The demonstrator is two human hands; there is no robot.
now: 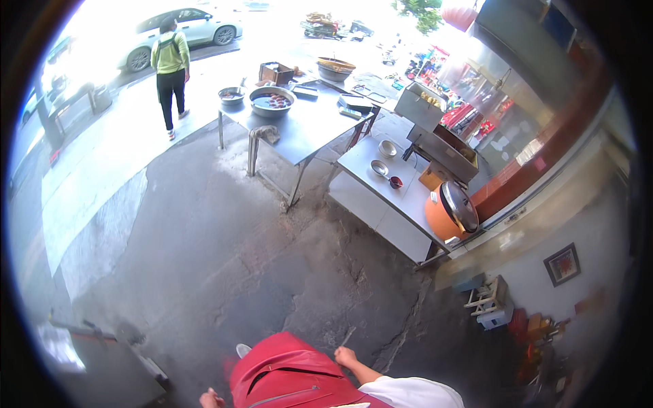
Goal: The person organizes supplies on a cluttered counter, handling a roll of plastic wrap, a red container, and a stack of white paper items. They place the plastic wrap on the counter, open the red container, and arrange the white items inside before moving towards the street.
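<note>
At the bottom of the view, my right hand (347,356) is closed around a short, thin greyish implement (349,334) that points up and away from me; its kind is too small to tell. Low at the left, my left hand (210,398) hangs beside my body, cut by the lower edge, and its fingers look partly curled. Whether it holds anything cannot be made out. A red apron (291,367) covers my front between the two hands. One light shoe tip (243,350) shows past it on the dark concrete floor (245,275).
Ahead, a metal table (306,135) carries a large basin (270,112) of dark liquid with brown pieces. To its right, a lower metal table (357,163) holds bowls (387,148) and a lidded orange pot (444,219). A person (171,61) walks near a white car (204,28).
</note>
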